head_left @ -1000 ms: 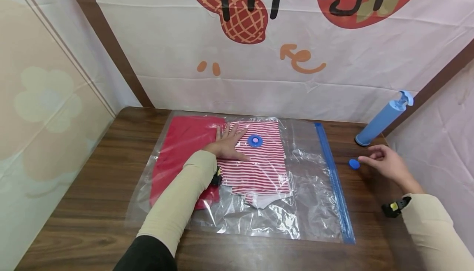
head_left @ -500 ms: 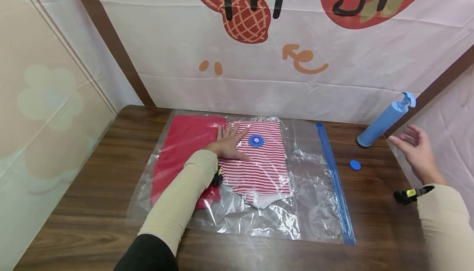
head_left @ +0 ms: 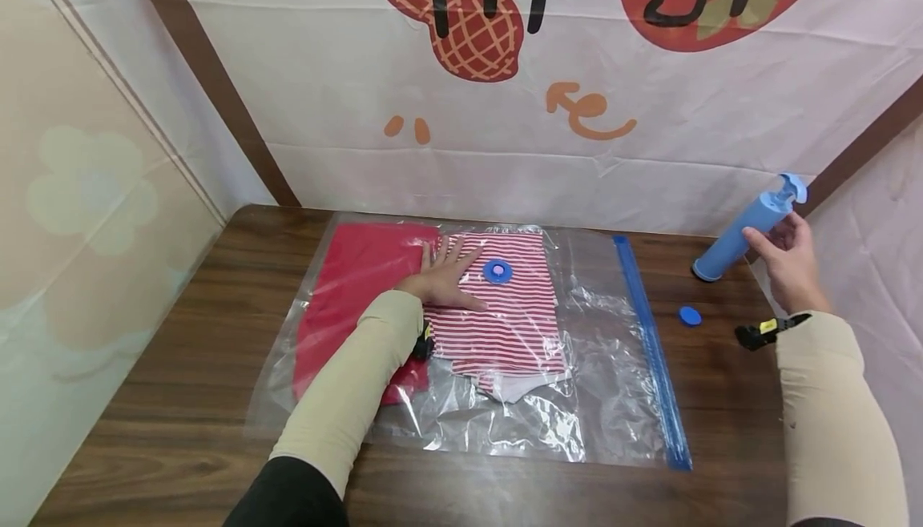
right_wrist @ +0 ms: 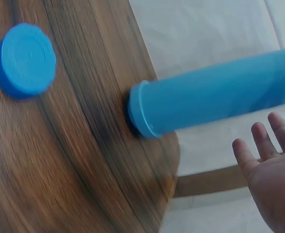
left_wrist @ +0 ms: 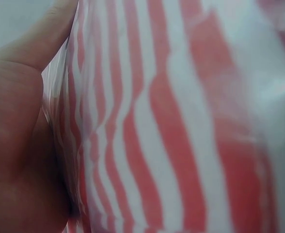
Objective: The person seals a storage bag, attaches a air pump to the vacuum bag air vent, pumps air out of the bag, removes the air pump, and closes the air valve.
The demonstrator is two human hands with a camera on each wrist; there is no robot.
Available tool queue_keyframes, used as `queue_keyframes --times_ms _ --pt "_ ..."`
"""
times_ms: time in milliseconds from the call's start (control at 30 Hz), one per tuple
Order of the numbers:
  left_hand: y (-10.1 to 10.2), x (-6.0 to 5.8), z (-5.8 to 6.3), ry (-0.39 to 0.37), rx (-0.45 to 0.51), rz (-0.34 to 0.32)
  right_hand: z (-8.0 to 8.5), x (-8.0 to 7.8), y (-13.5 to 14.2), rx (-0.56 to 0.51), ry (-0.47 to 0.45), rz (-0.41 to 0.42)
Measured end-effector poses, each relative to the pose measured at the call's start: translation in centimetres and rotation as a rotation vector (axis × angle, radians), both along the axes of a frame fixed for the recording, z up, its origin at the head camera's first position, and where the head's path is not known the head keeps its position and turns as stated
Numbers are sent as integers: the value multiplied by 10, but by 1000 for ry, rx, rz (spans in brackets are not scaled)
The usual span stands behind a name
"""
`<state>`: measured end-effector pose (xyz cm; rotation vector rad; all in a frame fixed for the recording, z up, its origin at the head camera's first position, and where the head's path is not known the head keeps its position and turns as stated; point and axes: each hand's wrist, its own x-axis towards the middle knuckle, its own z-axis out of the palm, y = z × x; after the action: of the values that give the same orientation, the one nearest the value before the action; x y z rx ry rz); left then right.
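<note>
My left hand (head_left: 445, 280) lies flat with spread fingers on a clear vacuum storage bag (head_left: 613, 351). Under the plastic are a folded red cloth (head_left: 346, 287) and a red-and-white striped garment (head_left: 505, 327); the stripes fill the left wrist view beside my hand (left_wrist: 16, 131). A blue round valve (head_left: 497, 271) shows over the striped garment. At the back right, a blue hand pump (head_left: 737, 237) stands upright on the table. My right hand (head_left: 787, 267) is beside its upper barrel, thumb on the near side. In the right wrist view, its extended fingers (right_wrist: 263, 141) show apart from the barrel.
A small blue cap (head_left: 690, 316) lies on the wooden table (head_left: 159, 399) between the bag and the pump. Along the bag's right edge runs a blue zip seal (head_left: 652, 351). Printed fabric walls (head_left: 324, 110) enclose the back and sides.
My right hand has left the blue cap, swung out to the right, then come back in beside the pump's barrel. The left hand stays on the bag.
</note>
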<state>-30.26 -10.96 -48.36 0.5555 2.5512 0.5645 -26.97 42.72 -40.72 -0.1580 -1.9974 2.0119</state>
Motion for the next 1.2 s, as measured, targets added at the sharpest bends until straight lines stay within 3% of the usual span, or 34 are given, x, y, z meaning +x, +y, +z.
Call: queue_keyframes --times_ms 233,467,600,800,1067,1200 --pt "2 1 0 15 -13 5 -2 -14 -19 265 -194 -28" --pt "6 -5 -8 -9 -42 12 -2 -26 -24 94 -149 -165" --pt "6 -8 -13 3 -27 22 4 -25 -27 152 -155 -111" --pt "3 -7 -10 -5 -6 30 22 -21 -42 194 -155 2" --pt "4 -7 -10 5 -43 23 48 -19 -79 452 -140 122" --pt "4 -5 -8 14 -52 10 59 -18 -101 499 -116 148"
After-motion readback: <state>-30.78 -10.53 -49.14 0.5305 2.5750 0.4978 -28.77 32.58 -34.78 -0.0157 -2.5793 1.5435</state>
